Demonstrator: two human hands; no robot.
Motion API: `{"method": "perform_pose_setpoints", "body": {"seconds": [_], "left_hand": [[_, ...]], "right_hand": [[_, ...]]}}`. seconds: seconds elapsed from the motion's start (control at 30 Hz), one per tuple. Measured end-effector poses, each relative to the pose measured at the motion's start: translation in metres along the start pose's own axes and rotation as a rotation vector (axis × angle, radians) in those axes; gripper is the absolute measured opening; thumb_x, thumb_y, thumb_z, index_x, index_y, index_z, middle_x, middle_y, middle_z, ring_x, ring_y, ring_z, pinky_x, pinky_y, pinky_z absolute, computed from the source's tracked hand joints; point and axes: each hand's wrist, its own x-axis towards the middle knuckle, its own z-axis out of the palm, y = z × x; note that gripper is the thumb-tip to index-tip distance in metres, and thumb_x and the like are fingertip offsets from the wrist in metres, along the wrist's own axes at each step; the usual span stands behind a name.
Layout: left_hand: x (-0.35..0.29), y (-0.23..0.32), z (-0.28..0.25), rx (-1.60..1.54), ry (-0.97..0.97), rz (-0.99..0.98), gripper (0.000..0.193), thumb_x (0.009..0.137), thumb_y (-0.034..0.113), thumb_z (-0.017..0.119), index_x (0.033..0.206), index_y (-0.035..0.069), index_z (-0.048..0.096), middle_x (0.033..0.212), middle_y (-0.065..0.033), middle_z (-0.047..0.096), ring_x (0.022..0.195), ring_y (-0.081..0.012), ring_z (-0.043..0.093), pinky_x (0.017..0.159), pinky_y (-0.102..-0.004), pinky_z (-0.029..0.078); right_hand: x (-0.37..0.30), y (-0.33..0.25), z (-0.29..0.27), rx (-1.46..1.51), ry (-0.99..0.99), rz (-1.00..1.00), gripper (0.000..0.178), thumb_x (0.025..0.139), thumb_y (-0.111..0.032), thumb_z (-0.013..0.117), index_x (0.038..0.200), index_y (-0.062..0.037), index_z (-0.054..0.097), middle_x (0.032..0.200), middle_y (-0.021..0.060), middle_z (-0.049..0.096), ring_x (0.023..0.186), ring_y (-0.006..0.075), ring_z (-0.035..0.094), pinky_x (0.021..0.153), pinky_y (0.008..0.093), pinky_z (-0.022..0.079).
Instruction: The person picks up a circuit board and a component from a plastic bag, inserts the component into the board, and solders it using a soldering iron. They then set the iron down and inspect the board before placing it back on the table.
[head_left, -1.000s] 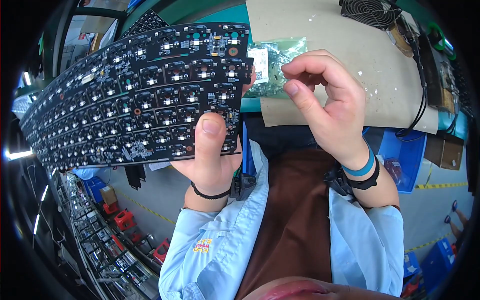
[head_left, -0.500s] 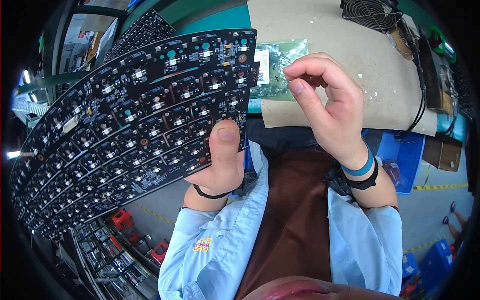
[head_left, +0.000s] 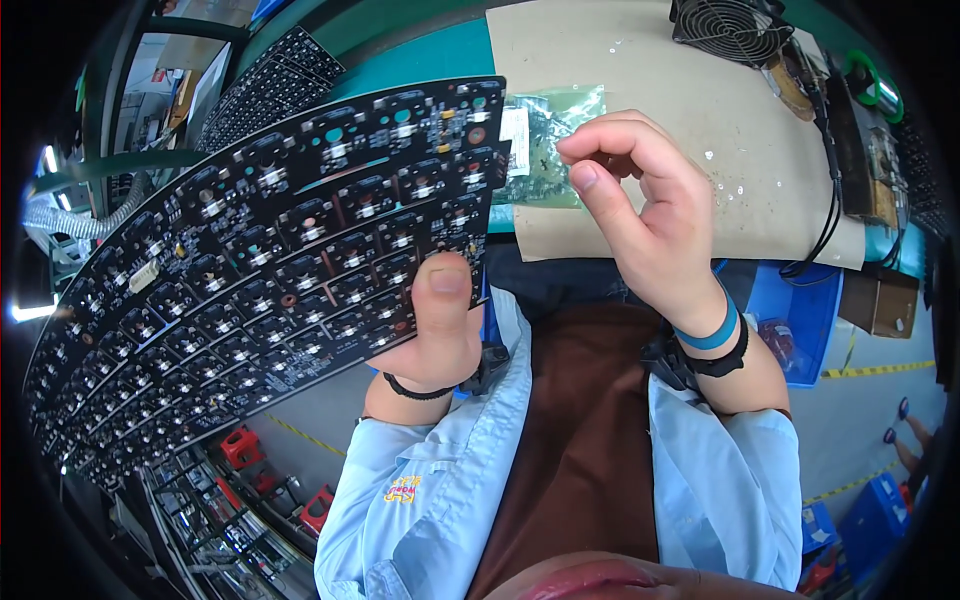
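A large black keyboard circuit board (head_left: 300,235), covered in rows of small pale components, is tilted up across the left side. My left hand (head_left: 440,320) grips its lower right corner, thumb lying on the populated face and fingers hidden behind. My right hand (head_left: 650,200) is raised to the right of the board, apart from it. Its thumb and forefinger curl together in a pinch; whatever may be between the tips is too small to make out. Behind those fingertips lies a clear bag (head_left: 560,110) with a white label.
More black boards (head_left: 275,85) stand at the back left. A black fan (head_left: 730,30) sits on the brown paper (head_left: 620,60) covering the bench, its cables (head_left: 835,200) running down the right side. A blue bin (head_left: 795,315) is beside my right arm. Red equipment (head_left: 240,447) shows at lower left.
The upper edge of the board sits slightly lower in the picture. The whole scene has shifted a little left; both hands keep their hold and shape.
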Motion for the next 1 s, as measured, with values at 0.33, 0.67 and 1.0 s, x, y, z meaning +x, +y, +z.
{"method": "perform_pose_setpoints", "body": {"seconds": [0.33,0.67,1.0], "left_hand": [[0.031,0.004,-0.048,-0.946,-0.234,-0.011,0.070,0.092,0.010,0.069,0.152,0.008,0.034,0.139,-0.0090,0.045,0.120,-0.0337,0.058,0.106,-0.0588,0.047],[0.058,0.026,-0.083,-1.375,-0.468,0.031,0.061,0.098,0.006,0.062,0.154,0.018,0.039,0.135,-0.0042,0.047,0.117,-0.0350,0.062,0.104,-0.0603,0.049],[0.063,0.039,-0.093,-1.537,-0.516,-0.119,0.040,0.101,0.021,0.058,0.139,0.008,0.053,0.123,-0.0128,0.058,0.110,-0.0325,0.069,0.101,-0.0530,0.053]], "right_hand": [[-0.009,0.022,-0.010,0.094,0.024,0.006,0.010,0.095,-0.001,0.061,0.104,0.0009,0.066,0.102,0.0070,0.063,0.092,0.0132,0.059,0.081,0.0249,0.047],[-0.007,0.026,0.000,0.202,0.003,0.069,0.011,0.098,-0.002,0.060,0.107,0.0022,0.064,0.108,0.0069,0.061,0.097,0.0127,0.057,0.087,0.0249,0.045],[-0.008,0.027,0.001,0.166,-0.031,0.079,0.011,0.100,-0.004,0.059,0.108,0.0018,0.063,0.107,0.0066,0.061,0.098,0.0125,0.057,0.088,0.0249,0.044]]}}
